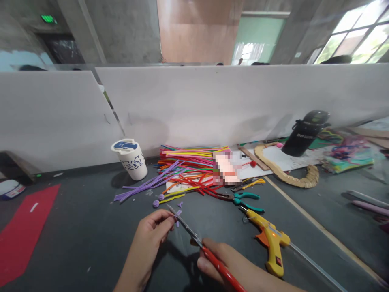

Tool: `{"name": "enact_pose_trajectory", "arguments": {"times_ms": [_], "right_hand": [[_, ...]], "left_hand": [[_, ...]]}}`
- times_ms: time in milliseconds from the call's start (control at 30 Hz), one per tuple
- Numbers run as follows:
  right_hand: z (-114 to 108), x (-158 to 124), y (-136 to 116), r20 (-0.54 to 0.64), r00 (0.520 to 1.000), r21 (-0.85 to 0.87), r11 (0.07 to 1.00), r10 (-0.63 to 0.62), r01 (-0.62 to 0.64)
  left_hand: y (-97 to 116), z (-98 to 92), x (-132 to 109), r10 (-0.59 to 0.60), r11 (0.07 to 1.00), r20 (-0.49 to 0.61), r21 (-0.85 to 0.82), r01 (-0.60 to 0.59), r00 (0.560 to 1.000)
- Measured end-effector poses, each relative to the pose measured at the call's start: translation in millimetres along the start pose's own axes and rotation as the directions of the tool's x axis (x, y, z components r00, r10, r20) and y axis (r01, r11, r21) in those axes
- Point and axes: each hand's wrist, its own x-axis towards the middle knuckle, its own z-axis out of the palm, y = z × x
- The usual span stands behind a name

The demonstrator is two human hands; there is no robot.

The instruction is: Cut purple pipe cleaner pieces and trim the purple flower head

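Observation:
My left hand (152, 235) pinches a small purple pipe-cleaner piece (177, 215) between thumb and fingertips, low in the middle of the view. My right hand (221, 263) grips red-handled scissors (200, 243), whose blades point up and left and meet the purple piece. Just beyond lie short purple offcuts and a small purple ball (156, 203) on the dark table (85, 227).
A heap of coloured pipe cleaners (188, 166) lies ahead beside a white paper cup (130, 159). Teal-handled pliers (243, 199) and a yellow glue gun (270, 241) lie to the right. A black jug (305, 134), braided rope (291, 176) and a white partition (212, 105) stand behind.

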Motion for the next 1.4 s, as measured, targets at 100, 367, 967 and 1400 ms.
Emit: {"name": "enact_pose_trajectory", "arguments": {"times_ms": [100,367,967,1400], "right_hand": [[1,0,-2,-0.022,1.0,-0.006,1.0,0.014,-0.015],[5,1,-3,-0.041,0.999,0.068,0.998,0.011,-0.008],[10,1,-1,-0.074,0.996,0.102,0.994,0.053,-0.045],[29,15,20,0.07,0.943,0.463,0.827,0.326,-0.32]], "left_hand": [[1,-0.6,-1,0.01,1.0,-0.018,0.025,-0.01,1.0],[-1,1.1,-2,0.034,0.998,-0.02,0.053,-0.033,0.999],[-9,2.8,3,0.001,0.997,0.01,0.077,-0.002,1.0],[-43,13.8,18,-0.205,0.977,0.069,-0.037,0.208,0.976]]}}
